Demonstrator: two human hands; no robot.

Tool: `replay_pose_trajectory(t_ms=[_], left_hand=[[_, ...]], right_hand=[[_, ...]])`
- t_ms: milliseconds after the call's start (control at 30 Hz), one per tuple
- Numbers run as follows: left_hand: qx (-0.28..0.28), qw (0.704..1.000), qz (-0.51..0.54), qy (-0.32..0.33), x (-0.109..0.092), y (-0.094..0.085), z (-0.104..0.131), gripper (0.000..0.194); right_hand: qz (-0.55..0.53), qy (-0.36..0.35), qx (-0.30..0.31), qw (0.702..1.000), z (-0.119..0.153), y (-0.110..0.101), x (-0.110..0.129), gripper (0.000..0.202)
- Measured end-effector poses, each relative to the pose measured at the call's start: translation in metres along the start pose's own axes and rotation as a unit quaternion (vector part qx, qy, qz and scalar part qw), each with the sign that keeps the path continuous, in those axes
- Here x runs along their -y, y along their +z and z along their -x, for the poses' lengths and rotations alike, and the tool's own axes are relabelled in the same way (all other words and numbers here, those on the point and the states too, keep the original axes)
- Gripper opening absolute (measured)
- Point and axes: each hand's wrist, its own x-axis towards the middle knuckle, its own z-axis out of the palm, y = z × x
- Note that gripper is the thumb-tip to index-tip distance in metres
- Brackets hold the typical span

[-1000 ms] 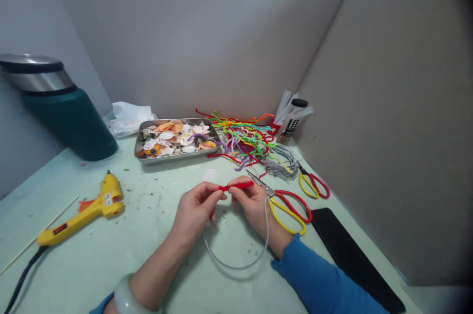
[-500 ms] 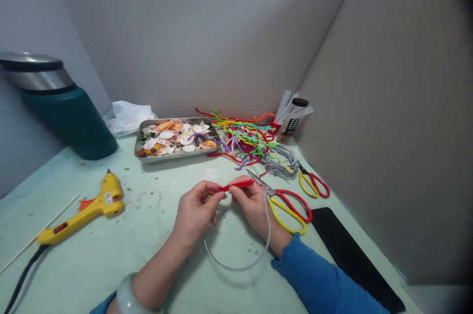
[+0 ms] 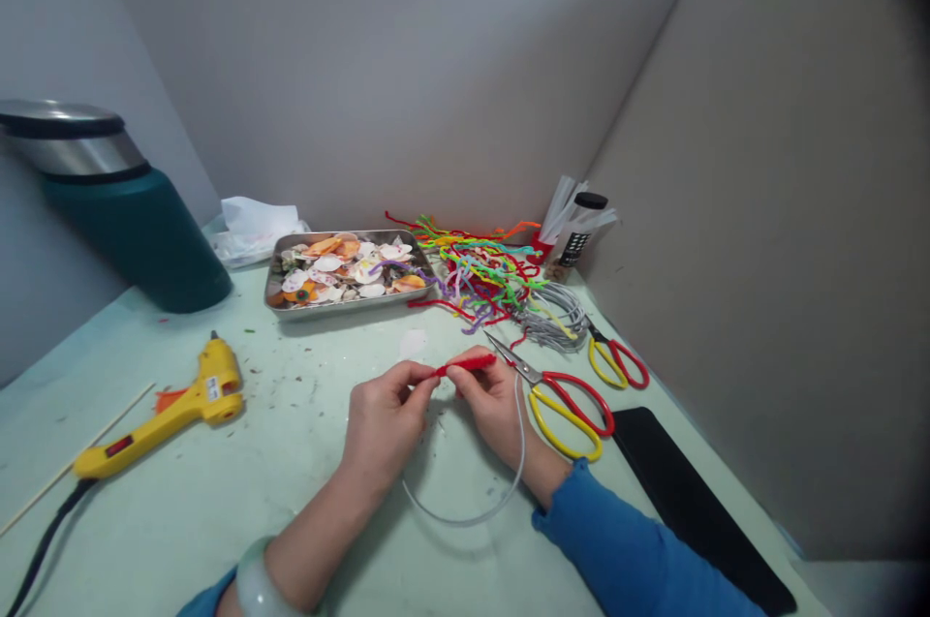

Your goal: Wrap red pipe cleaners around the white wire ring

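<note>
A pale wire hoop [image 3: 465, 524] hangs below my hands, its top part covered by a thick red strip of what looks like wrapped yarn [image 3: 476, 363]. My left hand [image 3: 385, 418] pinches the left end of the red yarn between thumb and fingers. Close beside it, my right hand [image 3: 494, 404] grips the same red section, thumb on top; the fingers behind are hidden. Right by my right wrist lie large open scissors [image 3: 539, 379] with red and yellow handles.
Behind my hands stand a metal tray [image 3: 349, 311] of shells and a tangle of coloured yarn [image 3: 486, 263]. Coiled grey wire [image 3: 556, 317], smaller scissors [image 3: 617, 363] and a black slab [image 3: 697, 501] are right. A yellow glue gun [image 3: 167, 418] and teal bottle [image 3: 138, 230] are left.
Both hands keep hold of the red-wrapped part. My left hand has turned slightly, and the hoop has shifted a little, its right side moving left.
</note>
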Motion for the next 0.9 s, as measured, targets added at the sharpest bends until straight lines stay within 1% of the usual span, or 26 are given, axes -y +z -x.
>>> replay_pose_trajectory(t_ms=[67, 133, 200, 267, 400, 567, 700, 800, 900], left_hand=[[0.014, 0.999, 0.027, -0.016, 0.0004, 0.0013, -0.0006, 0.015], [0.040, 0.994, 0.084, -0.058, 0.0004, 0.0031, -0.0019, 0.016], [0.064, 0.983, 0.140, -0.104, -0.0001, 0.0045, -0.0033, 0.018], [0.079, 0.975, 0.162, -0.130, -0.0010, 0.0048, -0.0045, 0.019], [0.088, 0.979, 0.132, -0.132, -0.0018, 0.0024, -0.0062, 0.018], [0.085, 0.987, 0.112, -0.084, -0.0004, -0.0003, -0.0075, 0.015], [0.085, 0.987, 0.109, -0.082, -0.0033, -0.0008, -0.0068, 0.017], [0.094, 0.980, 0.125, -0.126, -0.0055, -0.0006, -0.0064, 0.018], [0.117, 0.958, 0.173, -0.195, -0.0051, -0.0012, -0.0068, 0.021]], right_hand=[[0.010, 0.006, -0.005, 1.000, -0.0004, 0.0000, -0.0002, 0.011], [0.021, 0.012, -0.008, 1.000, -0.0011, 0.0000, -0.0010, 0.011], [0.030, 0.014, -0.013, 0.999, -0.0017, 0.0000, -0.0027, 0.012], [0.036, 0.013, -0.013, 0.999, -0.0020, 0.0003, -0.0045, 0.012], [0.041, 0.008, -0.004, 0.999, -0.0019, 0.0004, -0.0054, 0.013], [0.058, 0.002, 0.003, 0.998, -0.0018, -0.0017, -0.0031, 0.016], [0.058, -0.002, 0.001, 0.998, -0.0020, -0.0027, -0.0044, 0.015], [0.055, 0.007, 0.010, 0.998, -0.0012, -0.0016, -0.0068, 0.016], [0.057, 0.011, 0.014, 0.998, 0.0005, -0.0001, -0.0067, 0.015]])
